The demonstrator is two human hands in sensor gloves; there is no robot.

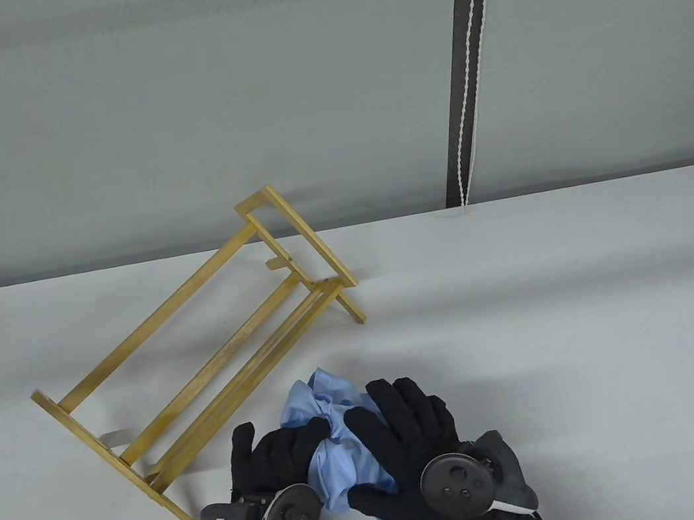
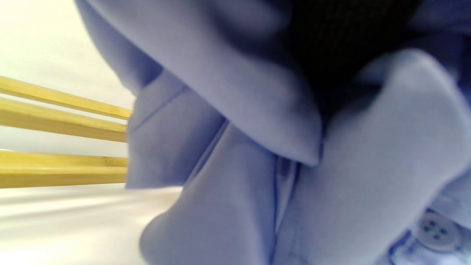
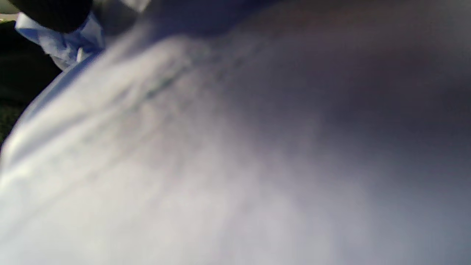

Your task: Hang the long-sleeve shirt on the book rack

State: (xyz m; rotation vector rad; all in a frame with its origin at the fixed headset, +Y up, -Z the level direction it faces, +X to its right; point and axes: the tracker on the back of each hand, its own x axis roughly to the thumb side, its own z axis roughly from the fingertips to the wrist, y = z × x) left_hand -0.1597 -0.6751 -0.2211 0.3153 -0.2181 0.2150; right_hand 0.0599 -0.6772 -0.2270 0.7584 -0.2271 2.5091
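The shirt (image 1: 345, 458) is a crumpled light-blue bundle at the near edge of the table (image 1: 565, 315), held between both hands. The left hand (image 1: 274, 457) grips its left side, fingers curled into the cloth near the middle of the bundle; the right hand (image 1: 403, 428) lies over its right side with fingers spread across the top and thumb hooked round the near edge. A tracker sits on the back of each hand.

Just beyond and to the left stands the rack (image 1: 203, 359) — a bare wooden frame of long parallel rails between two end pieces, set at a slant, its near end close to the left hand and its far end reaching toward the table's back edge. Shirt and rack are near but apart.

The table is pale grey and matte, with soft shadows beneath the rack. Behind it rises a plain grey-green wall (image 1: 159, 105), crossed at the right by a dark strip (image 1: 467, 64) with a white cord running down it.

The left wrist view is filled with folds of shirt (image 2: 228, 110) and a white button (image 2: 436, 230) at lower right, with rack rails (image 2: 62, 125) showing at the left edge. The right wrist view is nearly all blurred cloth (image 3: 184, 165) — little else can be made out there. The lower part of the bundle is hidden behind the hands.
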